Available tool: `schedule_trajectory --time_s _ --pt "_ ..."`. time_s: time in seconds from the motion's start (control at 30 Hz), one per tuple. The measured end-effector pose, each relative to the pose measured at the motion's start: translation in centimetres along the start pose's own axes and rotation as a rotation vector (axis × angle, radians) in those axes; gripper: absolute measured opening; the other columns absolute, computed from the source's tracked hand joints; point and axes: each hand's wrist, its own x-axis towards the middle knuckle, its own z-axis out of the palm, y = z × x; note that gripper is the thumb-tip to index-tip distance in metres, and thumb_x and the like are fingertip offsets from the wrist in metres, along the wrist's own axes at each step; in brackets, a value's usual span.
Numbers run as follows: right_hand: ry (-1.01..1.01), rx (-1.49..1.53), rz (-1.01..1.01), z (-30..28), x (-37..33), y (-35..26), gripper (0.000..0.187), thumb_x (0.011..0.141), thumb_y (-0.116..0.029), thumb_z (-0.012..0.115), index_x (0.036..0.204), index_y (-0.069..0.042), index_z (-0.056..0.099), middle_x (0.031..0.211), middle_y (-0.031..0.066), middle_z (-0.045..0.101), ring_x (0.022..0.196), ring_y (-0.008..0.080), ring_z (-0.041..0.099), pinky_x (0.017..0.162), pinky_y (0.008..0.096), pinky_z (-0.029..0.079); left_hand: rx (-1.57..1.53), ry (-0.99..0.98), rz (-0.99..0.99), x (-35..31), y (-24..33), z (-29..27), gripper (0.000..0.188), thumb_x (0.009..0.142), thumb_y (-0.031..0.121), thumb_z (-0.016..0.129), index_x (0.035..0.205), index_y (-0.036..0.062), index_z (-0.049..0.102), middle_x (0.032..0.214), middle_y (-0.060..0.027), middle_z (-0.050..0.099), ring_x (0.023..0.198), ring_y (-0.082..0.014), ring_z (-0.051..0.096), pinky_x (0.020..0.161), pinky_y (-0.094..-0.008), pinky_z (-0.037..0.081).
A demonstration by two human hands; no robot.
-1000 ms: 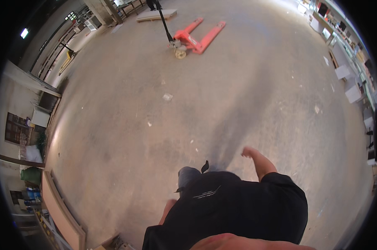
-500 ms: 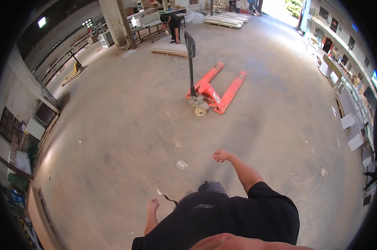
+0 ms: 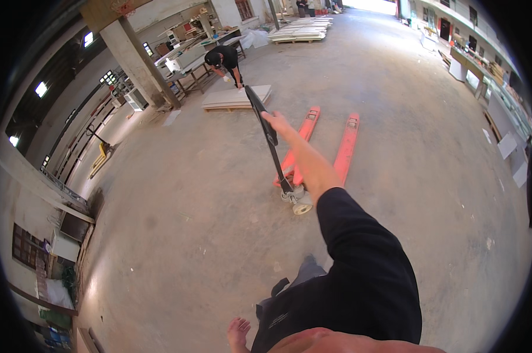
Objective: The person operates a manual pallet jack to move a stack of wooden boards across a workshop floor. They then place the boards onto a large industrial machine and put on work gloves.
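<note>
A red pallet jack (image 3: 345, 147) stands on the floor in front of me, its two forks pointing away. Its black looped handle (image 3: 269, 132) rises from the grey pump and leans to the left. My right arm is stretched forward, and my right hand (image 3: 279, 125) is at the right side of the loop, fingers curled against its bar; the fingers are partly hidden. Low beside my body hangs my left hand (image 3: 238, 330), holding nothing, its fingers loosely bent and a little apart.
A co-worker in black (image 3: 226, 62) bends over a low stack of pale boards (image 3: 236, 98) beyond the handle. A yellow pallet jack (image 3: 101, 157) stands far left, near a concrete pillar (image 3: 134, 62). More boards (image 3: 301, 29) lie at the back. Worktables (image 3: 186, 73) stand behind the co-worker.
I have come closer to the pallet jack. My right hand has reached forward from above the floor to the handle. My left hand has dropped lower, nearer my body.
</note>
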Motion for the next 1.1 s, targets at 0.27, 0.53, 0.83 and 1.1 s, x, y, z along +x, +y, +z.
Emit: schedule_trajectory --time_s 0.27,0.53,0.83,1.1 --pt "-0.333 -0.328 -0.059 4.3 -10.7 -2.0 0.044 0.077 -0.041 0.077 0.094 -0.002 0.064 0.084 0.0211 0.069 0.08 0.0347 0.068 0.071 0.046 0.053 0.644 -0.091 0.781 3.9 28.9 14.2 0.044 0.092 0.004 0.067 0.133 -0.0042 0.053 0.117 -0.0126 0.064 0.106 -0.0193 0.064 0.086 -0.0307 0.054" --pt "-0.523 -0.584 -0.15 -9.4 -47.0 -0.5 0.02 0.076 -0.022 0.074 0.077 -0.009 0.059 0.08 0.0138 0.064 0.084 0.0395 0.063 0.069 0.0487 0.049 1.736 -0.897 1.184 9.3 30.2 29.1 0.079 0.074 0.047 0.083 0.133 0.001 0.056 0.132 -0.0251 0.059 0.124 -0.0412 0.054 0.104 -0.0458 0.045" --pt "0.252 -0.792 0.375 -18.2 -67.4 1.5 0.075 0.08 -0.016 0.075 0.148 -0.009 0.045 0.145 0.0194 0.05 0.136 0.0394 0.045 0.113 0.0457 0.04 1.968 -1.067 1.036 6.5 16.4 28.7 0.047 0.074 0.046 0.079 0.098 0.0056 0.076 0.093 -0.0182 0.074 0.088 -0.0334 0.072 0.077 -0.0457 0.055" --pt "0.539 -0.521 1.265 -35.1 -116.2 1.4 0.052 0.081 -0.02 0.066 0.13 -0.005 0.064 0.127 0.0227 0.065 0.118 0.0389 0.062 0.098 0.0484 0.051 1.906 -0.792 0.873 0.6 10.2 21.5 0.026 0.077 0.019 0.077 0.069 -0.002 0.064 0.054 -0.0079 0.056 0.048 -0.0199 0.055 0.048 -0.0385 0.045"
